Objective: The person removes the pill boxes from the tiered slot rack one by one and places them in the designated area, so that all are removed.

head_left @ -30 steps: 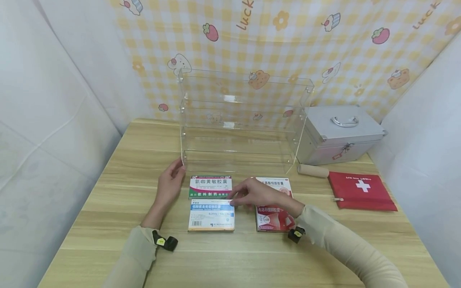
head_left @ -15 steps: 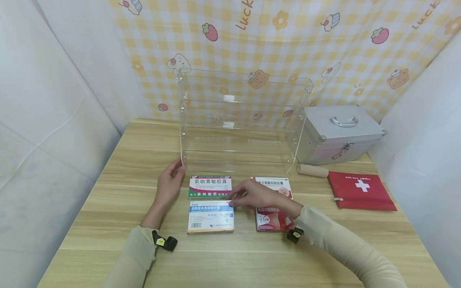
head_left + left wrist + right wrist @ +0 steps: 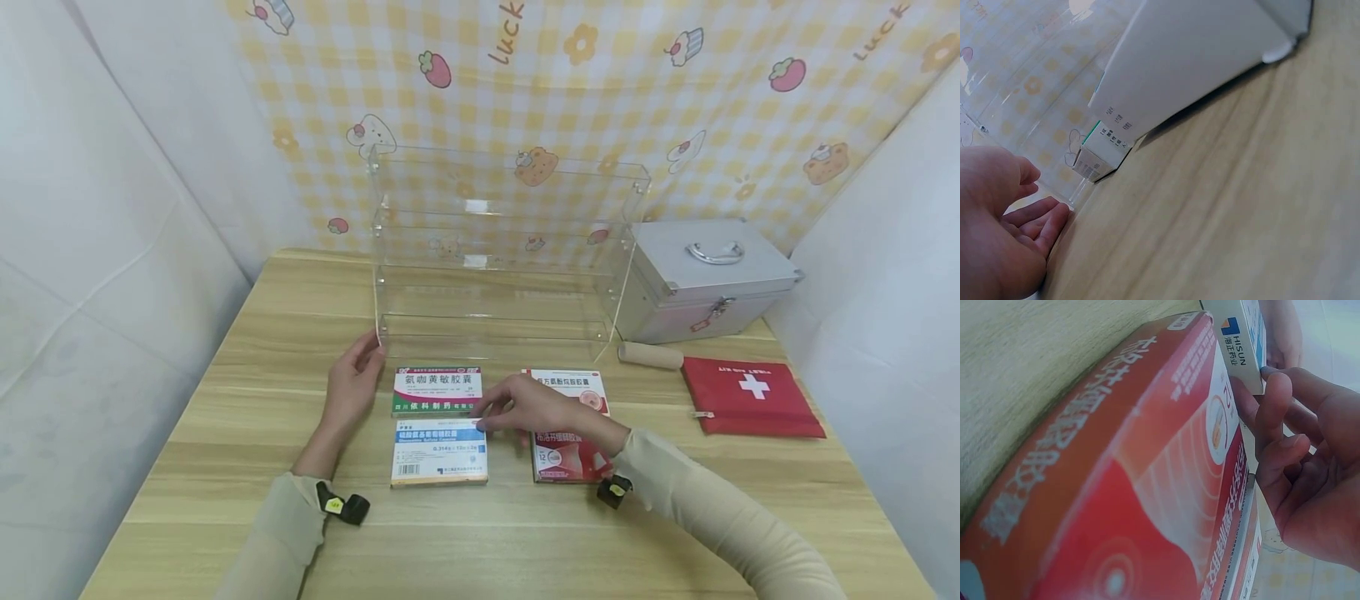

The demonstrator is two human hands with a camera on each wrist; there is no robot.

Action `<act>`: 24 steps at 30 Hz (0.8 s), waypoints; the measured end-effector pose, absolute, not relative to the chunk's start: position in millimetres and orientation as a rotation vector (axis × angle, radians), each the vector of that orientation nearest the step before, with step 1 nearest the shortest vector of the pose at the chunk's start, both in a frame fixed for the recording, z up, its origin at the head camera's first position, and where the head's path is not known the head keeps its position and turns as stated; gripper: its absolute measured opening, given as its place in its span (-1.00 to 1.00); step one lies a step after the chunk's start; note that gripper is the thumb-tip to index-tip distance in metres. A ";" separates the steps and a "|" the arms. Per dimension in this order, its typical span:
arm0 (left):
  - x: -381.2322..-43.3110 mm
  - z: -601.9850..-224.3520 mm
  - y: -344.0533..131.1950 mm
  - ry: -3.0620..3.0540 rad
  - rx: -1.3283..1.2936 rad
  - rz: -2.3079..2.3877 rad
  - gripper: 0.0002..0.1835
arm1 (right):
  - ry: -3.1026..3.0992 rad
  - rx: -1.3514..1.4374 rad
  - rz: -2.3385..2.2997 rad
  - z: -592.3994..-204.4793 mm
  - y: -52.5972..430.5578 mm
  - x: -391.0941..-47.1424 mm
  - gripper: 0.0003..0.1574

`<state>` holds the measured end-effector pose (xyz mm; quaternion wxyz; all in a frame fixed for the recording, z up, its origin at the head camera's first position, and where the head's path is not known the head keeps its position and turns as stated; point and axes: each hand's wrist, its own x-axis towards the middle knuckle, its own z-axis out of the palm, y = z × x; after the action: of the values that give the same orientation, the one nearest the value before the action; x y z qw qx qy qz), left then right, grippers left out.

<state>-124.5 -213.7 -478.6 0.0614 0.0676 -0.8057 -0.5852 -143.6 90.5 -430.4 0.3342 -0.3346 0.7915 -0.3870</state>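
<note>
In the head view, my left hand (image 3: 352, 379) rests beside the lower left corner of a clear acrylic tiered rack (image 3: 491, 346), fingertips against it. Loosely bent fingers (image 3: 1054, 219) show in the left wrist view, with the thumb apart. My right hand (image 3: 536, 404) pinches the far right corner of a blue-and-white medicine box (image 3: 438, 458) lying flat. Behind that box lies a green-and-white medicine box (image 3: 437, 387). Under my right forearm are a red medicine box (image 3: 562, 458) and a white-and-red medicine box (image 3: 558, 382), both partly covered.
At the back right stands a silver metal case (image 3: 712, 267) with a handle. In front of it lie a beige roll (image 3: 651, 356) and a red first aid pouch (image 3: 753, 397). A checked cloth (image 3: 585, 92) hangs behind the wooden table (image 3: 465, 550).
The blue-and-white box has shifted slightly toward me, and the gap to the green-and-white box is a little wider. Both hands have stayed almost still.
</note>
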 end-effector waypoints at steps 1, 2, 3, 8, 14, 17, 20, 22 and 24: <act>-124.4 -479.0 -213.8 -2.439 0.206 -1.767 -0.51 | 2.067 -0.872 -1.007 -430.3 90.5 -143.6 -0.73; -124.5 -479.8 -213.9 -2.439 0.206 -1.766 -0.51 | 2.067 -0.870 -1.005 -430.1 90.4 -143.3 -0.73; -124.6 -480.0 -214.0 -2.439 0.204 -1.765 -0.51 | 2.066 -0.864 -1.003 -429.8 90.3 -143.1 -0.73; -125.1 -481.2 -214.0 -2.425 0.203 -1.770 -0.50 | 2.061 -0.830 -1.002 -428.1 89.8 -142.2 -0.74; -125.1 -481.4 -214.1 -2.425 0.195 -1.765 -0.50 | 2.060 -0.827 -1.005 -427.2 89.6 -141.6 -0.74; -124.7 -480.7 -213.9 -2.423 0.195 -1.767 -0.50 | 2.066 -0.828 -1.000 -426.4 89.6 -141.2 -0.73; -124.4 -480.0 -213.6 -2.419 0.199 -1.774 -0.51 | 2.072 -0.825 -0.999 -424.6 90.1 -140.7 -0.72; -124.4 -479.6 -213.6 -2.419 0.196 -1.775 -0.51 | 2.076 -0.826 -1.000 -423.1 90.7 -140.7 -0.71; -124.4 -479.0 -213.6 -2.418 0.196 -1.772 -0.51 | 2.081 -0.832 -1.003 -422.0 91.6 -140.8 -0.71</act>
<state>-124.4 -213.6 -479.0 0.0686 0.0652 -0.8030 -0.5884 -140.8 91.6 -422.0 0.3363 -0.3192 0.7982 -0.3847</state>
